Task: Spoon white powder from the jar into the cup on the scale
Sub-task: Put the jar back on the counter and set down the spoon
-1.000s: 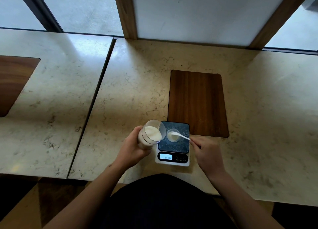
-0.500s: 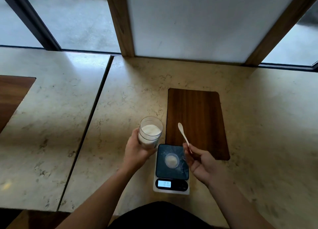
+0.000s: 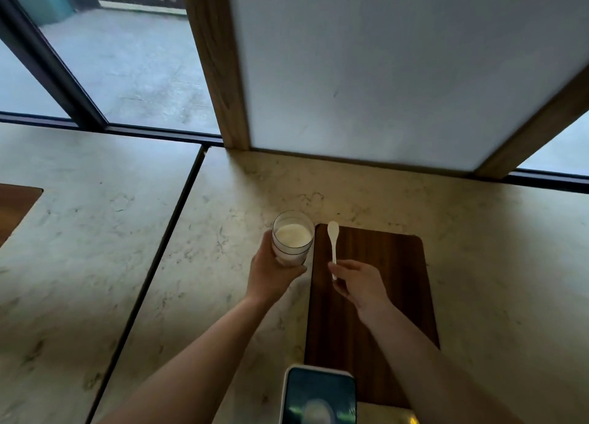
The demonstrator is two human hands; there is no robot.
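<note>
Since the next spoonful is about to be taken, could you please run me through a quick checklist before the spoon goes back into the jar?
1. Jar held firmly by the left hand: ok.
2. Jar open, with powder left inside: ok.
3. Spoon gripped by the right hand: ok.
4. Spoon bowl empty: cannot tell, too small.
5. Cup on the scale: ok, though blurred at the frame edge.
6. Scale reading: cannot tell, display out of view.
</note>
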